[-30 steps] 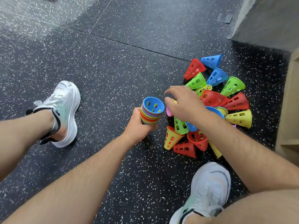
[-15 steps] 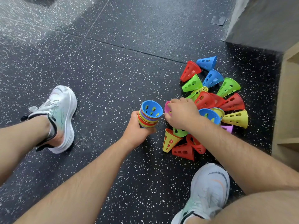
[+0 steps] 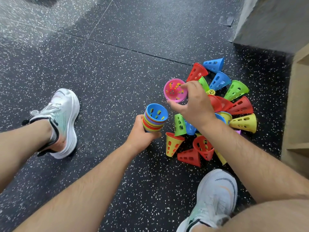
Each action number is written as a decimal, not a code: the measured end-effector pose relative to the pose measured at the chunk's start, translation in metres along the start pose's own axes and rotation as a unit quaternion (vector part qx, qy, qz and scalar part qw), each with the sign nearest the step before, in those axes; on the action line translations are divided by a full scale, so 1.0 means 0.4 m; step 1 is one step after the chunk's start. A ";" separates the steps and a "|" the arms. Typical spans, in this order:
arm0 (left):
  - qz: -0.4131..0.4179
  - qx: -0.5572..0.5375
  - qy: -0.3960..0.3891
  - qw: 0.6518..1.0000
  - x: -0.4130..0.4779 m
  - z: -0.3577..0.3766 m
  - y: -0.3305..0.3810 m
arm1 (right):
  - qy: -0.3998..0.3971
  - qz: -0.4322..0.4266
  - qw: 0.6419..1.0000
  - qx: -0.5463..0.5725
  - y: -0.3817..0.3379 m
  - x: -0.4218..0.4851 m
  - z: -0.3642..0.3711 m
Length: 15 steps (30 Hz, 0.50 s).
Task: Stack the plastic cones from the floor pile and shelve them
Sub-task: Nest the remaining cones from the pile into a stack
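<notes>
My left hand (image 3: 141,133) grips a stack of nested cones (image 3: 154,118), wide ends up, with a blue cone on top. My right hand (image 3: 194,102) holds a pink cone (image 3: 174,92) by its body, its open mouth facing me, just above and to the right of the stack. Under and behind that hand lies the floor pile of loose cones (image 3: 234,106) in red, blue, green and yellow, lying on their sides.
The floor is black speckled rubber (image 3: 117,72). My two white shoes (image 3: 61,121) (image 3: 215,198) flank the work spot. A wooden shelf unit (image 3: 297,114) stands at the right edge, with a grey wall (image 3: 274,22) behind the pile.
My right hand has lifted the pink cone out of the pile and turned its mouth toward me. The left hand keeps the stack in place.
</notes>
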<state>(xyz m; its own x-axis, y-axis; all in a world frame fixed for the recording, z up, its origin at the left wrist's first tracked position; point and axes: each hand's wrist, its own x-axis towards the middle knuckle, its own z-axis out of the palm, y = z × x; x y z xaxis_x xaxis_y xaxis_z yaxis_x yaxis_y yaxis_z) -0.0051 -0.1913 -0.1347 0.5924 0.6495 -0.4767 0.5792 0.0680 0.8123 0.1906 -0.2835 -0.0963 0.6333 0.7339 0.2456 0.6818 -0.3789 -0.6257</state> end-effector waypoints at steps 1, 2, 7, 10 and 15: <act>0.000 0.003 -0.001 1.000 0.000 0.000 0.000 | 0.015 0.005 1.000 0.018 -0.006 -0.002 -0.010; 0.001 0.005 -0.002 1.000 0.000 0.001 0.000 | 0.021 0.024 0.999 0.040 -0.015 -0.004 -0.020; 0.003 0.022 -0.002 1.000 -0.003 0.005 0.005 | -0.045 0.046 0.992 0.104 -0.051 -0.022 -0.043; 0.007 0.021 -0.001 1.000 -0.007 0.007 0.007 | -0.140 0.006 0.988 0.073 -0.059 -0.048 -0.025; 0.011 0.017 -0.004 1.000 -0.011 0.005 0.003 | -0.256 0.016 0.967 0.018 -0.051 -0.082 0.014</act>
<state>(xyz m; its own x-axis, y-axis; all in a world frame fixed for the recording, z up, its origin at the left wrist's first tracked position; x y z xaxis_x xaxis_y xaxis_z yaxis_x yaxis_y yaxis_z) -0.0057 -0.1956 -0.1324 0.6098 0.6442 -0.4617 0.5845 0.0280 0.8109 0.1538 -0.2964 -0.0957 0.3835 0.9085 -0.1658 0.6464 -0.3923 -0.6544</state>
